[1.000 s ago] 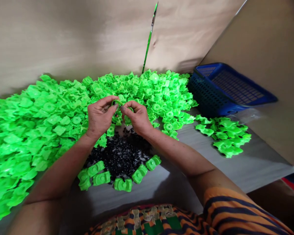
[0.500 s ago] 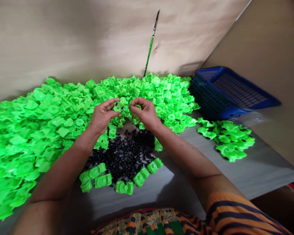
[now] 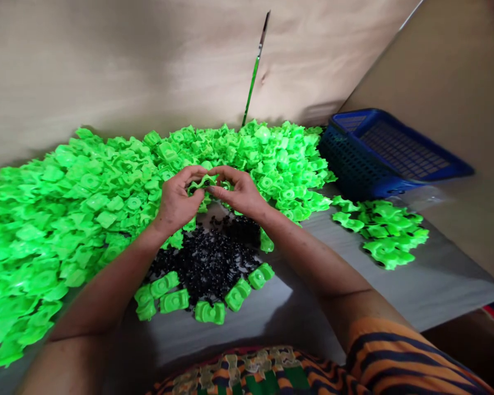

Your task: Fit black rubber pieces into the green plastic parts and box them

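Between my two hands is a green plastic car body (image 3: 208, 180) with black wheel parts showing at its side. My left hand (image 3: 181, 197) pinches its left end with thumb and fingers. The fingertips of my right hand (image 3: 237, 191) close on its right end and touch the black part there. Below the hands lies a heap of small black wheel parts (image 3: 208, 263). Several green car bodies (image 3: 209, 312) rest in an arc along the heap's near edge.
A large pile of green car bodies (image 3: 86, 203) covers the left and back of the grey table (image 3: 304, 307). To the right are a smaller green group (image 3: 391, 233) and a blue basket (image 3: 362, 159). A thin brush (image 3: 253, 82) stands upright against the wall.
My hands have come together. The right fingertips, apart from the left hand before, now meet it at the green car body, whose side faces me.
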